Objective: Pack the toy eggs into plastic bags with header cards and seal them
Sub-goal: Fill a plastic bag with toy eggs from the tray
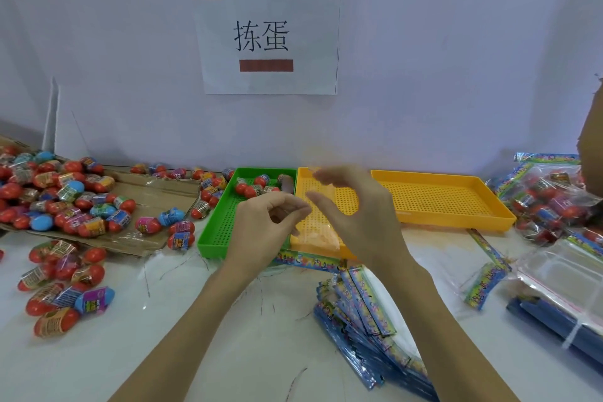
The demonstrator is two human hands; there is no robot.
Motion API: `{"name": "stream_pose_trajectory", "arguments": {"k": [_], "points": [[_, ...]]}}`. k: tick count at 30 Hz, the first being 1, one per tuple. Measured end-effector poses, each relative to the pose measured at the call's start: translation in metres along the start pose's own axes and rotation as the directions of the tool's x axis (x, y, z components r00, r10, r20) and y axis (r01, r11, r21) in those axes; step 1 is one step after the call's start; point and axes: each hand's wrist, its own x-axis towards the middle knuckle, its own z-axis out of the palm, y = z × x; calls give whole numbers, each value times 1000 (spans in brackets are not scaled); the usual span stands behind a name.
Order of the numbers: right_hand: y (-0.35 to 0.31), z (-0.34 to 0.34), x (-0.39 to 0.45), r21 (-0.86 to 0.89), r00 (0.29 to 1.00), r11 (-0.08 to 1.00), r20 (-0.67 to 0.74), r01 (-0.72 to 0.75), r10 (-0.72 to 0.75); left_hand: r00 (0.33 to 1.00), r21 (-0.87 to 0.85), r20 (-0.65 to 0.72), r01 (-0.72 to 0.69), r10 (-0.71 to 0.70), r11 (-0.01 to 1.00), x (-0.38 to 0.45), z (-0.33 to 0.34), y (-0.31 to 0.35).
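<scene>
We look from one head-worn wide-angle camera, forward and down, close over the white tabletop [107, 352], facing the wall at its far edge.

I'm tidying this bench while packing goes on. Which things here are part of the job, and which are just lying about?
Job: loose eggs; eggs in green tray; clear bag between left hand and right hand; header-card bags; packed bags.

Lying about: wall sign; cardboard; far yellow tray; blue bundle.
</scene>
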Motion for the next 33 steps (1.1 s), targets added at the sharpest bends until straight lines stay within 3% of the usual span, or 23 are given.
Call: {"name": "stream_pose_trajectory", "arguments": {"k": [4,8,10,12,16,19,22,24,27,29,33], "points": [[-2,3,-4,-31,991,999,130,-39,42,998,48,18,-62,61,997,0,-2,1],[-4,0,-2,71,955,956,110,-286,277,999,106,2,-46,46,993,2,-4,2],[0,-6,-1,8,910,935,235,-354,342,997,103,27,-69,66,992,3,-8,3],[4,-13,0,8,849,920,390,-391,357,990,89,99,-112,103,990,2,-11,3],[8,-22,6,118,890,931,357,-344,284,986,0,143,-81,80,997,1,-12,3],[9,-25,5,112,816,890,462,-442,347,990,-49,128,-59,64,997,2,-14,2],[11,-27,4,29,771,896,523,-442,364,986,0,148,-74,73,997,2,-14,0],[11,-28,5,86,800,887,480,-453,361,989,19,137,-56,53,998,3,-12,1],[12,-27,5,210,877,862,255,-462,408,991,-30,131,3,1,1000,5,-16,3],[14,-26,5,240,883,850,118,-469,454,988,-36,150,30,-25,999,6,-19,3],[15,-29,7,199,882,859,71,-471,467,981,-145,162,134,-110,980,8,-20,3]]}}
